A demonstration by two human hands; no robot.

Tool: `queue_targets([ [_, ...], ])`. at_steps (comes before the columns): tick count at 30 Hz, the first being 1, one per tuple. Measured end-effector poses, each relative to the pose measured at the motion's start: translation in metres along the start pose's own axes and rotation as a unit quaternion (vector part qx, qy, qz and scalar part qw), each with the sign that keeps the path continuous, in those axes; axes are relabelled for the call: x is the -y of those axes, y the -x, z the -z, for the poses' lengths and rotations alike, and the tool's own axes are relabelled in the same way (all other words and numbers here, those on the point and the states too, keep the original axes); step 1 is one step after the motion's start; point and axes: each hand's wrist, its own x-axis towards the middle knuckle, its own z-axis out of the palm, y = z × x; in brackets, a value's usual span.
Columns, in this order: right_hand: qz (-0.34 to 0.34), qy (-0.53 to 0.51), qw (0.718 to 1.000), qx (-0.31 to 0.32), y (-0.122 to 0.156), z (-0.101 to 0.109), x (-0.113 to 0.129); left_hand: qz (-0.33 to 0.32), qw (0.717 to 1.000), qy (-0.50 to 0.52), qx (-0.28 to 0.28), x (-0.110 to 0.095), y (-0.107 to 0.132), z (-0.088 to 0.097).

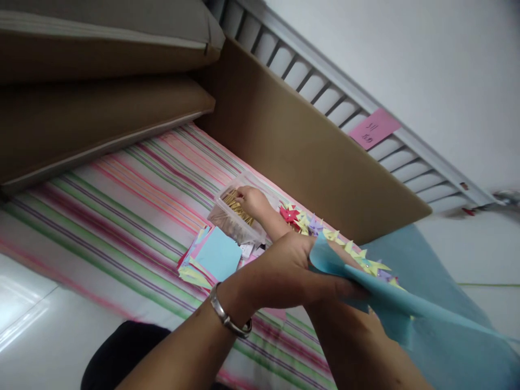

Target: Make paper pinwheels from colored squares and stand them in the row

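Observation:
My left hand (290, 271), with a silver bracelet on its wrist, is closed on a light blue sheet of paper (390, 295) with a curled corner. Beneath it my right arm crosses over to a clear plastic box (247, 232). Inside the box lie many thin gold-coloured sticks (234, 205). My right hand (254, 201) dips into the box with its fingers drawn together at the sticks; whether a stick is between the fingertips is hidden. Just in front of the box sits a stack of coloured paper squares (217, 254), a blue one on top.
Folded paper pinwheels (289, 214) in red, yellow and purple line up beside the box, partly behind my left hand. A striped cloth (134, 216) lies underneath. A brown board (300, 141) leans by a white railing bearing a pink note (374, 129). Brown cushioned panels (101, 108) stand left.

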Motion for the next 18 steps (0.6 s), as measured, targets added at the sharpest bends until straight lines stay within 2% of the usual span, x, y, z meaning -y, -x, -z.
queue_targets([
  [2, -0.003, -0.001, 0.999, -0.052, 0.001, 0.017, -0.001, 0.000, 1.000, -0.020, -0.003, -0.001, 0.000, -0.001],
  [5, 0.004, -0.040, 0.981, -0.191, 0.025, 0.046, 0.000, 0.014, 0.999, -0.046, -0.012, 0.001, 0.000, -0.001],
  [7, -0.011, -0.116, 0.956, -0.270, 0.054, 0.061, 0.003, 0.035, 0.997, -0.062, -0.013, 0.005, -0.001, -0.001],
  [9, -0.066, -0.244, 0.918, -0.307, 0.090, 0.069, 0.004, 0.057, 0.994, -0.091, -0.006, 0.009, -0.002, -0.003],
  [11, -0.137, -0.380, 0.855, -0.326, 0.128, 0.070, 0.001, 0.077, 0.989, -0.125, -0.008, 0.015, -0.004, -0.006],
  [13, -0.185, -0.496, 0.771, -0.354, 0.161, 0.066, -0.006, 0.094, 0.983, -0.157, -0.007, 0.022, -0.006, -0.010],
  [16, -0.204, -0.612, 0.641, -0.415, 0.199, 0.058, -0.020, 0.110, 0.975, -0.195, 0.010, 0.034, -0.009, -0.017],
  [18, -0.206, -0.648, 0.589, -0.438, 0.217, 0.051, -0.028, 0.127, 0.968, -0.217, 0.025, 0.045, -0.009, -0.019],
])
